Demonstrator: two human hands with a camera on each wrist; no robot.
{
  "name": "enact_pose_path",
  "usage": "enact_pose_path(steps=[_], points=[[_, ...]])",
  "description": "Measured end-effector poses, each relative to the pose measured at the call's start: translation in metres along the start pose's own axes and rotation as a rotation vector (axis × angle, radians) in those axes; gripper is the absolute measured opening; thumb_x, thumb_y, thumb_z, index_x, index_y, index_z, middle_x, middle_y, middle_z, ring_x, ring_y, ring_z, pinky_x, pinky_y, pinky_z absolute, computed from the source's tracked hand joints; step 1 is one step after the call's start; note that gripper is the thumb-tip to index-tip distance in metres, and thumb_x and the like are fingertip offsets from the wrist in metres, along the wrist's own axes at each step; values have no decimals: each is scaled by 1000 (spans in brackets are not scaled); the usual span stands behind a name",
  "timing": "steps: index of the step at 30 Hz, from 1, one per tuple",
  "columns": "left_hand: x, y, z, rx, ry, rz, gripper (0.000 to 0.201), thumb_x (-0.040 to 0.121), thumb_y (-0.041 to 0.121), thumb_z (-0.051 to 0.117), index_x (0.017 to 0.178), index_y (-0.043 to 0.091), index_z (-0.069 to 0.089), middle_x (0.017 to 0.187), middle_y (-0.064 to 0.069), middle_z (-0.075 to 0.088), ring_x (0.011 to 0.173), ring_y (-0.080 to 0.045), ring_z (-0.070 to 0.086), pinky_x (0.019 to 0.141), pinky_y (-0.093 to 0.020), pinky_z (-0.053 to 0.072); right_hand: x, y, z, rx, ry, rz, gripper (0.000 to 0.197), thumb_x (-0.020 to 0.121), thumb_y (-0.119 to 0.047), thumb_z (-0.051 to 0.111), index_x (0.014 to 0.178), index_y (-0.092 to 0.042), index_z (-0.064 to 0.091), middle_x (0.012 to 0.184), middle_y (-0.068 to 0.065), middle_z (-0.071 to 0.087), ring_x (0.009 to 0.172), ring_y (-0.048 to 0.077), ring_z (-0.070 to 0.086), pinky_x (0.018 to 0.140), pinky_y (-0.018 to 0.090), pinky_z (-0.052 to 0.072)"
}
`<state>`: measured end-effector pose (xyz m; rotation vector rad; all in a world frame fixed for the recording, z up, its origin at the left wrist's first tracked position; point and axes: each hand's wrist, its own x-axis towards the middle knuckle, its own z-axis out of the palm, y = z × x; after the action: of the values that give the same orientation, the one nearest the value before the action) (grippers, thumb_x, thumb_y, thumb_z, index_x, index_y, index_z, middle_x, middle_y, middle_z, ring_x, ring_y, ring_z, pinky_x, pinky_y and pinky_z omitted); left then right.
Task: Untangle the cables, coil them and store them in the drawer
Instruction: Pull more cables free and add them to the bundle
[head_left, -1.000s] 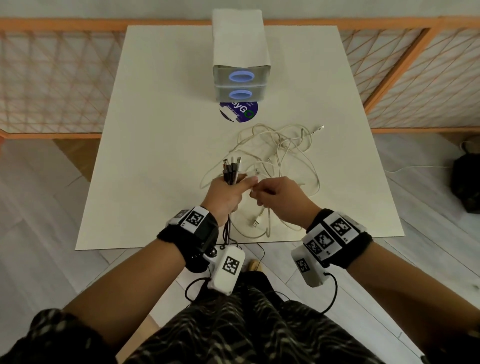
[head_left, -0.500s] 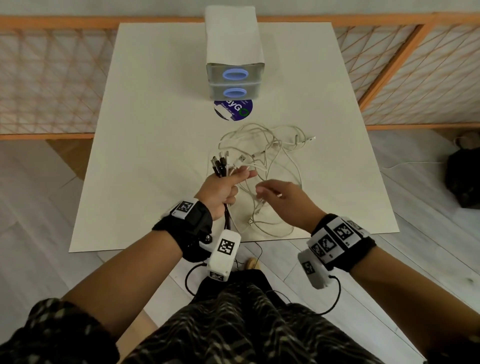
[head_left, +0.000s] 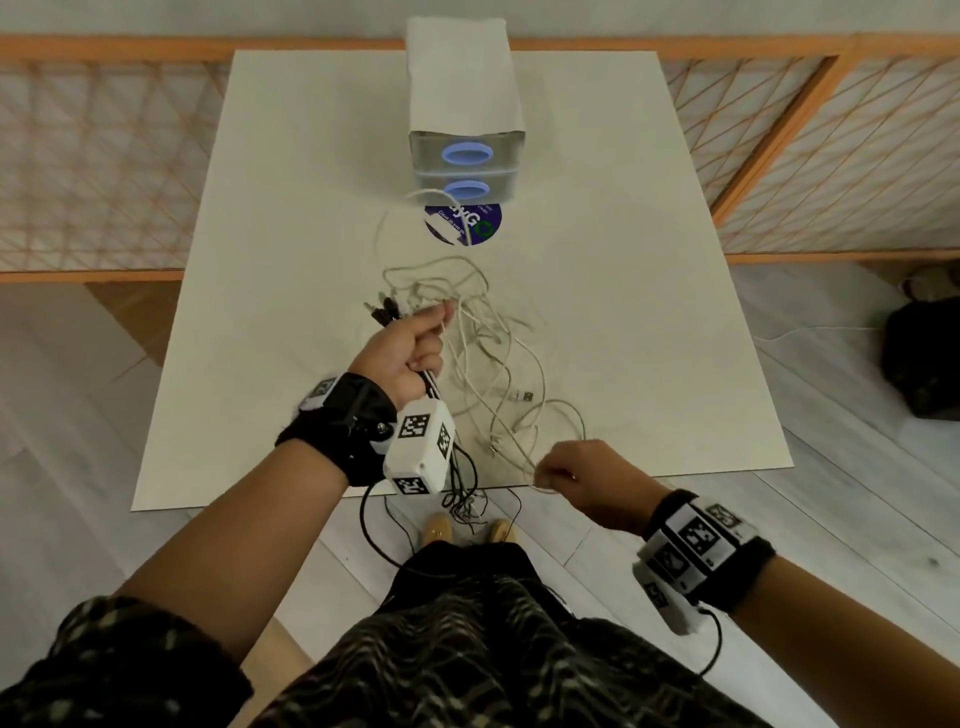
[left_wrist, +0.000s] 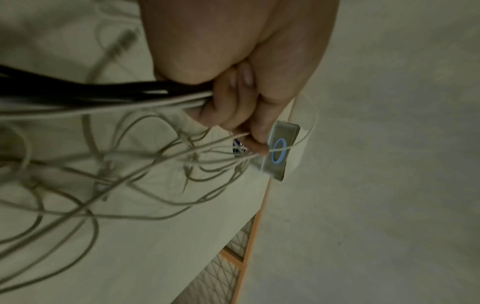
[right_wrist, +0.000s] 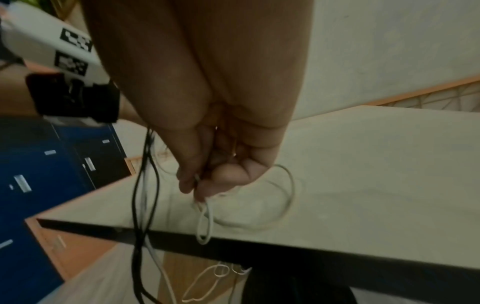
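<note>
The white cables (head_left: 488, 358) lie in a loose tangle on the middle of the table (head_left: 291, 260), their loops spreading from just in front of the drawer unit (head_left: 464, 130) down to the near edge, where one strand runs off toward the person. One thin loop reaches up across the round blue sticker (head_left: 464, 226) at the foot of the drawer unit, whose two drawers with blue ring handles both sit closed. The left hand (head_left: 402, 351) is raised over the table left of the tangle, fingers curled tight around a bundle of black cables (head_left: 382, 312) whose plugs stick out above the fist, while the tails hang past the near edge toward the floor; the left wrist view shows white strands caught in the same fist. The right hand (head_left: 582, 475) hovers at the near edge, thumb and fingertips pinched together on a white strand, a small loop dangling below them in the right wrist view; which cable of the tangle it belongs to is hard to tell through the blur. A USB plug (head_left: 524, 397) lies between the hands. The table stays bare to the left and right of the tangle, out to both side edges. A wooden lattice railing (head_left: 104, 156) stands beyond the table's far edge and sides, and a dark bag (head_left: 922, 358) sits on the floor at the right.
</note>
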<state>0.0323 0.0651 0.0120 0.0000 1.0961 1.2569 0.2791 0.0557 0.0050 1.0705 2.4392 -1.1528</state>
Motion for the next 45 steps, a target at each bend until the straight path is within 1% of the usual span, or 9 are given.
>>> enact_pose_path(steps=[9, 13, 15, 19, 26, 33, 39, 42, 45], points=[[-3, -19, 9, 179, 29, -32, 16, 97, 12, 47, 88, 12, 60, 76, 10, 73, 29, -3, 22, 29, -12, 17, 21, -15, -20, 217, 148, 101, 25, 89, -42, 55, 105, -25, 63, 103, -6, 67, 94, 15, 60, 88, 31, 46], [-5, -28, 13, 240, 39, -19, 13, 96, 13, 51, 93, 12, 63, 89, 9, 72, 31, -3, 22, 30, -12, 17, 40, -35, -30, 61, 208, 138, 47, 86, -68, 35, 102, -34, 63, 110, -12, 63, 116, 19, 50, 110, 55, 17], [-4, -29, 14, 238, 48, -22, 12, 95, 14, 52, 93, 12, 63, 93, 9, 72, 31, -3, 22, 30, -12, 17, 44, -40, -30, -40, 305, 168, 43, 86, -65, 39, 99, -34, 66, 122, -9, 55, 124, 24, 39, 112, 60, 2], [-5, -31, 14, 225, 55, -33, 12, 94, 15, 54, 91, 13, 65, 90, 10, 73, 32, -4, 22, 31, -12, 17, 47, -46, -23, -159, 552, 152, 32, 80, -61, 56, 97, -38, 69, 130, -3, 43, 125, 27, 31, 112, 58, 4], [-5, -34, 20, 181, 31, -77, 15, 94, 16, 54, 89, 12, 68, 83, 9, 73, 31, -4, 23, 29, -12, 17, 64, -46, -26, -14, 562, 148, 18, 86, -41, 60, 95, -31, 72, 138, -2, 40, 125, 28, 33, 110, 49, 18], [14, 3, 7, 7, 115, -47, 19, 98, 16, 47, 83, 11, 58, 57, 9, 67, 24, -5, 23, 26, -13, 17, 36, -32, -22, 261, 535, -193, 7, 81, -21, 72, 84, -19, 77, 141, -7, 34, 123, 19, 37, 97, 20, 32], [12, 2, -7, -49, 60, -78, 23, 99, 17, 43, 81, 11, 56, 68, 8, 56, 24, -6, 23, 26, -13, 17, 24, 11, -30, 67, 560, -15, 11, 80, -28, 71, 90, -26, 77, 146, 0, 37, 132, 30, 30, 108, 52, 28], [1, -14, 0, 9, 16, -143, 23, 98, 14, 43, 83, 9, 59, 68, 7, 60, 25, -4, 24, 26, -12, 16, 29, 13, -33, -44, 602, 117, 24, 82, -9, 62, 93, -26, 74, 143, 7, 41, 132, 35, 30, 109, 54, 25], [-4, -29, 3, 77, -10, -167, 19, 97, 13, 44, 91, 9, 61, 76, 8, 73, 26, -3, 25, 26, -11, 16, 32, -8, -38, -24, 717, 5, 40, 70, -5, 46, 97, -19, 71, 131, 8, 54, 122, 34, 43, 103, 50, 33]])
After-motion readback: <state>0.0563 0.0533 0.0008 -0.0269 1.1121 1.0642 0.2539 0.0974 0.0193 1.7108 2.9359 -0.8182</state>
